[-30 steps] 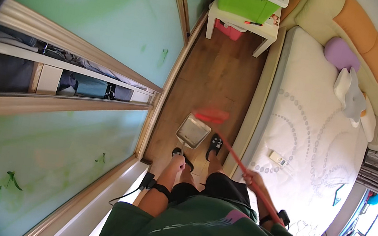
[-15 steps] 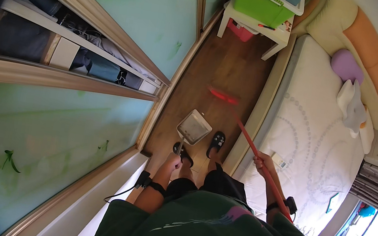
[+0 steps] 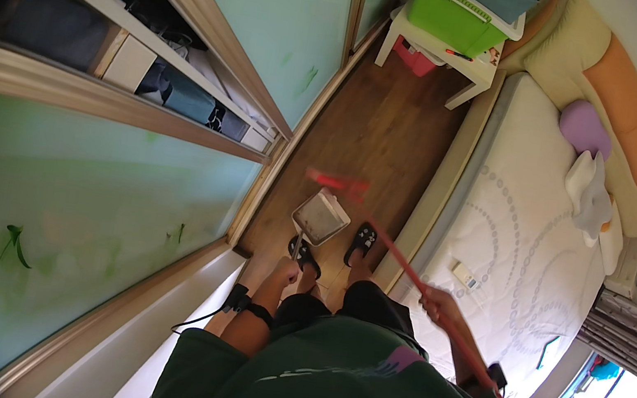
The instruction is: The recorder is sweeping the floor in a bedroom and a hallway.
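Note:
My left hand (image 3: 286, 269) is closed around the handle of a white dustpan (image 3: 320, 218), whose pan rests on the wooden floor just ahead of my feet. A little greyish debris seems to lie in the pan, too small to name. My right hand (image 3: 439, 303) grips the red stick of a broom (image 3: 400, 259), which slants from beside my right arm down toward the floor. The red broom head (image 3: 338, 182) is smeared by motion and sits just beyond the dustpan's far edge; whether it touches the pan I cannot tell.
On the right is a bed with a pale mattress (image 3: 490, 218) and a remote control (image 3: 465, 275) on it. Left stands a sliding-door wardrobe (image 3: 103, 190), partly open on folded clothes. A white table (image 3: 442, 48) bearing a green bin (image 3: 457, 21) stands at the far end.
The broom head has swept left and nearer, up to the dustpan's far edge. My right hand has come slightly lower, and the view has shifted a little.

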Action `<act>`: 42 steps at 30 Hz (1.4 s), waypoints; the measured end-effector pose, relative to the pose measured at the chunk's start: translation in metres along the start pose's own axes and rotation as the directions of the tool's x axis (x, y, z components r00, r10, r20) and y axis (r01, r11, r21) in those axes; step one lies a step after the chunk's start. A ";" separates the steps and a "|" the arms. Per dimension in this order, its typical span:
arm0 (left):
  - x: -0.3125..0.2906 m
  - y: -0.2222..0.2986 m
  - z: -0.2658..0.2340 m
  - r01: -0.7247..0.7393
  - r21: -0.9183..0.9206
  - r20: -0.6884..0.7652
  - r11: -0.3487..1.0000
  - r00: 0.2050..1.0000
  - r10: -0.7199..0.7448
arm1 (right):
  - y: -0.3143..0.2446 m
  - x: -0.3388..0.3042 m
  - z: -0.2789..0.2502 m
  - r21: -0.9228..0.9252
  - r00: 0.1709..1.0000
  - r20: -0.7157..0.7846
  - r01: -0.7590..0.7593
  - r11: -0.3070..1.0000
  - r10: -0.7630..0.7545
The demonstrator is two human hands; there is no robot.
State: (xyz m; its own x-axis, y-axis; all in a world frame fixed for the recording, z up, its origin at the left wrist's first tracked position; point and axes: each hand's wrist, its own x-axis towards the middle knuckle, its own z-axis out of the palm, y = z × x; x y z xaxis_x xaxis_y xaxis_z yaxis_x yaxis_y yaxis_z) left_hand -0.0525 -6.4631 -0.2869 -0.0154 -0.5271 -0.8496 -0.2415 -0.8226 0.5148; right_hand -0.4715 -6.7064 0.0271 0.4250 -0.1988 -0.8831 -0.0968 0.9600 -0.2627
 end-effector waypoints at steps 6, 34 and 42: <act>-0.051 -0.007 0.012 -0.651 0.538 0.155 0.535 0.701 0.697 | -0.136 0.113 -0.002 -0.400 0.975 0.076 0.222 0.889 -0.209; -0.113 -0.030 0.152 -0.592 0.248 -0.434 0.766 0.639 0.635 | -0.143 0.104 -0.078 -0.638 0.999 -0.025 0.009 0.770 -0.033; -0.114 -0.037 0.157 -0.288 0.303 -0.293 0.909 0.879 0.376 | 0.003 0.020 -0.063 -0.644 0.973 0.055 -0.137 0.753 0.225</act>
State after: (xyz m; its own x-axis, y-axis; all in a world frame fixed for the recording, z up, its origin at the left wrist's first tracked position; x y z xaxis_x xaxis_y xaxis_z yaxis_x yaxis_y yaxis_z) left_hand -0.1942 -6.3388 -0.2276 0.1797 -0.8353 -0.5196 -0.5086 -0.5310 0.6777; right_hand -0.5196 -6.7195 -0.0160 0.4413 0.0331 -0.8967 -0.7106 0.6232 -0.3267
